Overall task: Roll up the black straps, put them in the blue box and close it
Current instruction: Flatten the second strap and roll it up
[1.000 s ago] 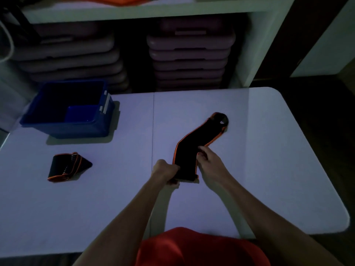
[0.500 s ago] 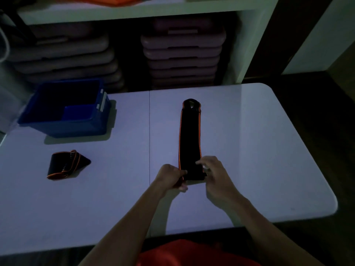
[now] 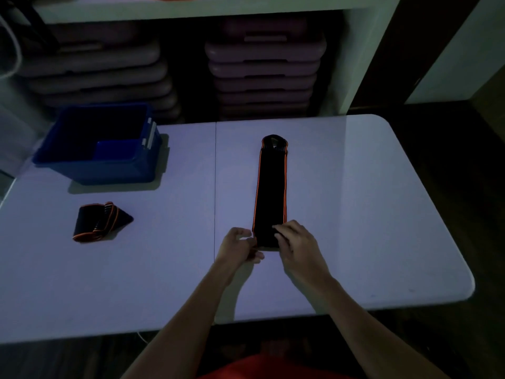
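Item 1: long strap (image 3: 270,192), black with orange edging, laid flat and straight on the white table (image 3: 355,214), right of the centre seam; far end looped, near end at the hands.

Item 2: left hand (image 3: 240,247), fingers curled, pinching the near left corner of the long strap against the thumb.

Item 3: right hand (image 3: 297,242), fingertips (image 3: 277,232) pressed down on the near end of the same strap, gripping its right edge (thumb hidden beneath the hand, so exact hold not fully visible).

Item 4: second strap (image 3: 101,221), black with orange edging, already rolled into a loose bundle, lying on the table's left half, well apart from the hands, near the front of the box.

Item 5: blue box (image 3: 109,165), open, at the table's far left; interior dark, contents not discernible; pale latch pieces on its right rim.

Item 6: stacked purple platforms (image 3: 265,69), under a white shelf (image 3: 191,6) behind the table.

Item 7: red garment (image 3: 259,367), bottom edge of view, worn by the person.
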The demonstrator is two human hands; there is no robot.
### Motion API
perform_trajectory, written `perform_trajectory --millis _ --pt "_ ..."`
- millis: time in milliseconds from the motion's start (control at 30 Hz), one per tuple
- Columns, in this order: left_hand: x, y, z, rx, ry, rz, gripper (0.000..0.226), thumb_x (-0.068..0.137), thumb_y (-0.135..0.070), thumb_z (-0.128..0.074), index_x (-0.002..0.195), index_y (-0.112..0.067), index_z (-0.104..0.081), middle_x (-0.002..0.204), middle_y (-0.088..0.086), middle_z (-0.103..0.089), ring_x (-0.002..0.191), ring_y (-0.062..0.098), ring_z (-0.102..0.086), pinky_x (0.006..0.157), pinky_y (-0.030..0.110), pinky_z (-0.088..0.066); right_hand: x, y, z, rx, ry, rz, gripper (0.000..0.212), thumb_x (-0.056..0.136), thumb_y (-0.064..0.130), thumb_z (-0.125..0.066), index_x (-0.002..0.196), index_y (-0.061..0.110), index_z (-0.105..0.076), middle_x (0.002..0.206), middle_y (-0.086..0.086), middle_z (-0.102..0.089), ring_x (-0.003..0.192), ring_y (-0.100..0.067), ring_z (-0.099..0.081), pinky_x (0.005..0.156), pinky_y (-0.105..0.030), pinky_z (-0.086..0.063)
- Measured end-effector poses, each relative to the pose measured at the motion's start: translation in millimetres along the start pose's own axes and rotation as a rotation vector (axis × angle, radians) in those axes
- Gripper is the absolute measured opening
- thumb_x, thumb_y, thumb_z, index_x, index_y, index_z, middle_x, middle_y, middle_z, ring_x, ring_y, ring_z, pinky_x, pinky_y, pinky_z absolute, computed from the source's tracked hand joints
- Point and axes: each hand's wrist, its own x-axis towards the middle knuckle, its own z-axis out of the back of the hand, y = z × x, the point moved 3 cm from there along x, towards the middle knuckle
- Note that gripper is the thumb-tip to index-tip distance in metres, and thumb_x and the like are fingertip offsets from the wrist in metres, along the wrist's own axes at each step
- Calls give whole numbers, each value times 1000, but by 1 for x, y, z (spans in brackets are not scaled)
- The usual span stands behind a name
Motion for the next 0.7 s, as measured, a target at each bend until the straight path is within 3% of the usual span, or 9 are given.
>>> perform_trajectory --millis 133,333,533,700 --pt "-1 4 -4 -41 -7 15 32 92 5 -56 121 3 -44 86 30 -66 56 29 -62 60 38 -56 2 0 -4 -32 39 57 27 98 12 -54 121 4 -67 110 -4 -64 92 -22 -64 77 -37 -55" --pt "5 7 -3 -72 -48 32 35 89 10 -56 118 -5 -40 82 31 -62 54 30 -58 54 37 -53 -1 -4 7 -191 45 112 30 92 4 -59 122 2 -66 105 -6 -60 91 -26 -57 60 -40 -55" --pt "7 12 -6 -50 24 23 32 89 9 -58 115 -4 -44 73 30 -64 55 30 -61 67 45 -56 -9 -10 5 -152 90 93 33 93 5 -59 124 5 -67 105 -5 -60 91 -26 -58 67 -42 -55" --pt "4 8 -7 -37 70 -37 31 91 11 -55 116 -4 -44 76 30 -62 55 29 -59 54 36 -55 -4 -7 6 -89 57 121 29 92 0 -60 119 1 -69 100 -8 -62 83 -27 -62 65 -39 -54"
